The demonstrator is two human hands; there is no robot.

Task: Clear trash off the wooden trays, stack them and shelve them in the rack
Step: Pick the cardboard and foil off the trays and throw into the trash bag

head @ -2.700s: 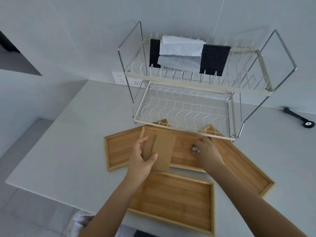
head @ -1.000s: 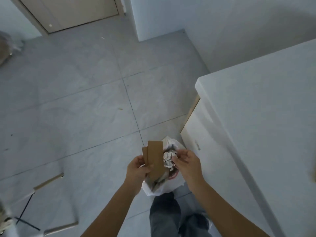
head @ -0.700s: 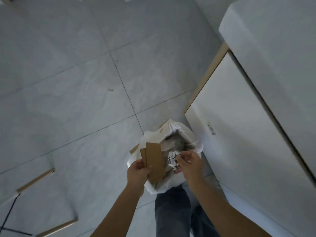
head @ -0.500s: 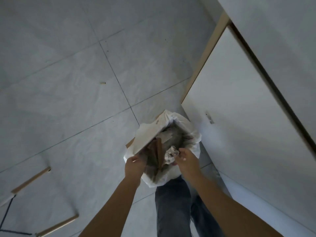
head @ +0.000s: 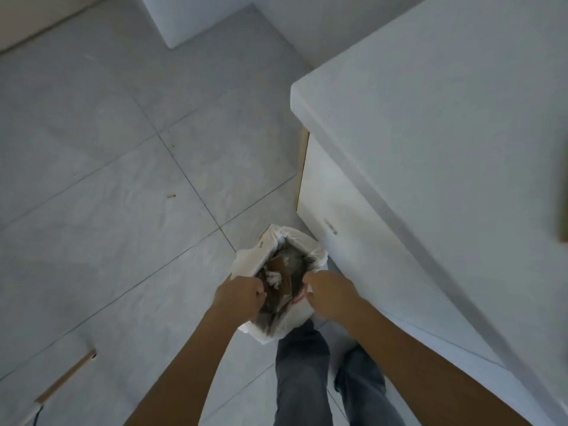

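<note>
You are holding white trash bag (head: 278,273) mouth wide: left hand (head: 238,298) fisting rim at 9 o'clock, right hand (head: 330,295) pinching rim at 3 o'clock. Cardboard scraps (head: 281,270) and crumpled wad (head: 273,278) are lying inside. Be checking that nothing is snagging on rim before letting go. Wooden tray (head: 563,215) is barely showing at worktop (head: 445,103) edge, 3 o'clock.

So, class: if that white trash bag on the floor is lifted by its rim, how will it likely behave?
The trash bag probably stays floppy: its thin rim crumples. Likely light, holding cardboard and crumpled paper. It may sag.
</note>
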